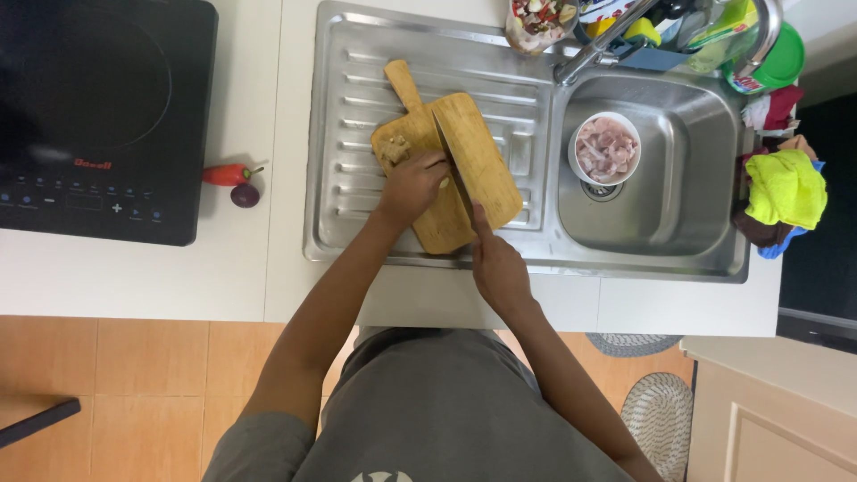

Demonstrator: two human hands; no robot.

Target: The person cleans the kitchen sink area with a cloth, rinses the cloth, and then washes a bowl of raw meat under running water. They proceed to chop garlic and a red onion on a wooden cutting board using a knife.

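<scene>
While bracing the curled left hand on the wooden cutting board just beside the pale food chunk, over the sink's drainboard, and clenching the knife in the right hand, seemingly slicing, probably needing next a steady downward press clear of fingertips.

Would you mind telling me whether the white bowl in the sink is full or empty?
Full: the white bowl holds pale pink raw meat pieces nearly to its rim.

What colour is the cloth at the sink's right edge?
The cloth is bright yellow-green, seen in the head view.
</scene>
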